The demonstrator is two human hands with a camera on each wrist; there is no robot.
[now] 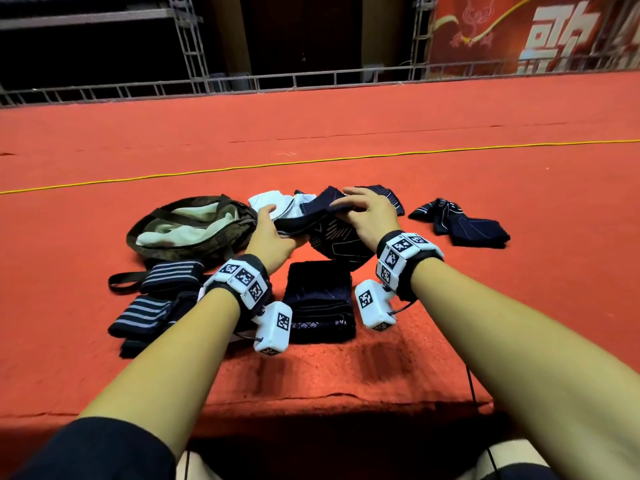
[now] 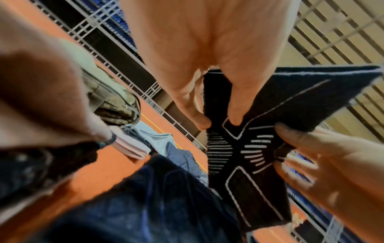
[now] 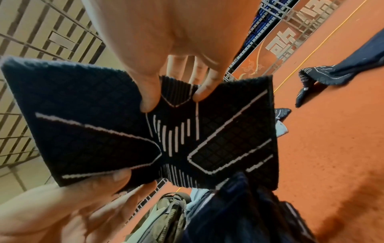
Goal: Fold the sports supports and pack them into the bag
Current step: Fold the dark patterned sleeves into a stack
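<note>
Both hands hold one dark navy support (image 1: 334, 237) with white line markings, lifted just above the red carpet. My left hand (image 1: 277, 225) grips its left edge. My right hand (image 1: 349, 206) pinches its upper edge, and the piece bends between them. The left wrist view shows my left hand (image 2: 218, 120) pinching the support (image 2: 239, 156) with thumb and fingers. In the right wrist view, thumb and fingers of my right hand (image 3: 174, 100) clamp the support (image 3: 207, 139). The olive bag (image 1: 194, 226) lies open at the left, showing its pale lining. A folded navy stack (image 1: 318, 299) sits in front of me.
Striped wrist wraps (image 1: 162, 278) lie at the near left beside the bag strap. A white support (image 1: 270, 200) lies behind my left hand, and another dark support (image 1: 460, 220) lies loose at the right. A yellow cable (image 1: 311, 162) crosses the carpet further back, before a metal railing (image 1: 311, 79).
</note>
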